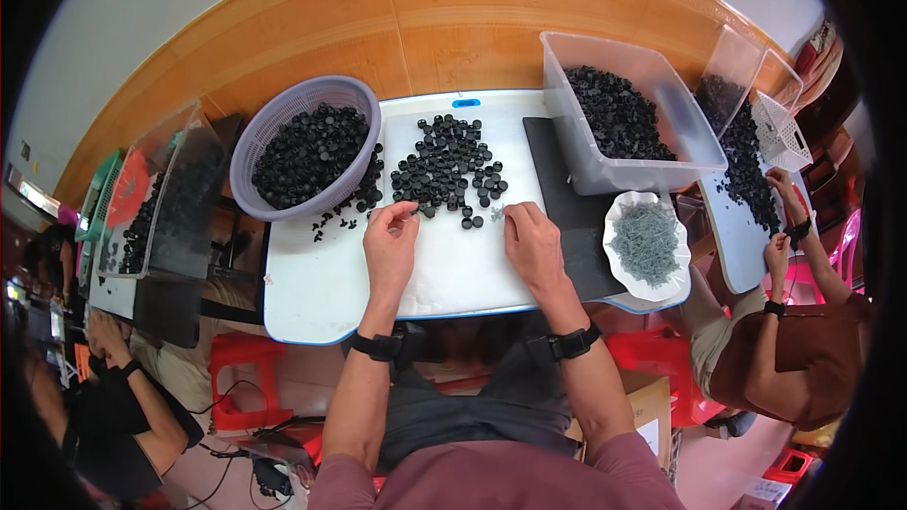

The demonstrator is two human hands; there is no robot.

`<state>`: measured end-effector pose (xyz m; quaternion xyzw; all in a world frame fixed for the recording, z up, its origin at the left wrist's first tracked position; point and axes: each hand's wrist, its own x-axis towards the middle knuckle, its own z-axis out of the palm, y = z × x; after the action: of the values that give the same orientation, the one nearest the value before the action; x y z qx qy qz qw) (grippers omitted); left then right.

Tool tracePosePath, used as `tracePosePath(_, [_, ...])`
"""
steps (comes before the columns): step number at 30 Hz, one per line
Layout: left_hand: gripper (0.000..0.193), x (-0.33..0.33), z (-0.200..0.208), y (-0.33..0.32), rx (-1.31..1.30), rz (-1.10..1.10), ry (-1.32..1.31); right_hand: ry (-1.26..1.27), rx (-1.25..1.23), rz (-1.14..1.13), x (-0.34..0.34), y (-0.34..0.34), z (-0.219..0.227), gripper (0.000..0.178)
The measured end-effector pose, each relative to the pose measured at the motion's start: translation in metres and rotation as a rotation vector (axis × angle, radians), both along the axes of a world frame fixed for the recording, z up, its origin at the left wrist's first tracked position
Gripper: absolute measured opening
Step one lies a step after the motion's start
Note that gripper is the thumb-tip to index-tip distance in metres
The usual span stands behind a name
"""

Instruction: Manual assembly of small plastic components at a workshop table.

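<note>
Basket (355,97) and tub (633,176) hold black bits (316,156). Left hand (389,244) and right hand (535,246) curl; I can't tell their grip.

- Centre: bare white work surface (461,269) leaves a passage between the left hand (390,244) and right hand (535,246).
- Upper centre: scattered black caps (446,165) block the way.
- Upper left: a purple basket (312,92) stands as an obstacle.
- Upper right: a clear bin (647,175) walls off passage.
</note>
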<state>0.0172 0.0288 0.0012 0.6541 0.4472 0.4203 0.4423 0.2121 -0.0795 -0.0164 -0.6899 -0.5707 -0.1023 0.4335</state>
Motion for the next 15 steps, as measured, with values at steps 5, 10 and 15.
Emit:
tracePosePath(5, [0.019,-0.004,0.014,0.016,0.283,-0.129,0.381,-0.036,-0.005,0.012,-0.001,0.001,-0.001,0.012])
tracePosePath(10, [0.015,0.003,0.013,0.019,0.41,-0.207,0.521,-0.037,-0.011,0.007,0.0,0.0,-0.002,0.013])
tracePosePath(15, [0.02,0.016,0.017,0.01,0.511,-0.025,0.675,-0.053,0.011,0.015,-0.001,0.0,-0.002,0.012])
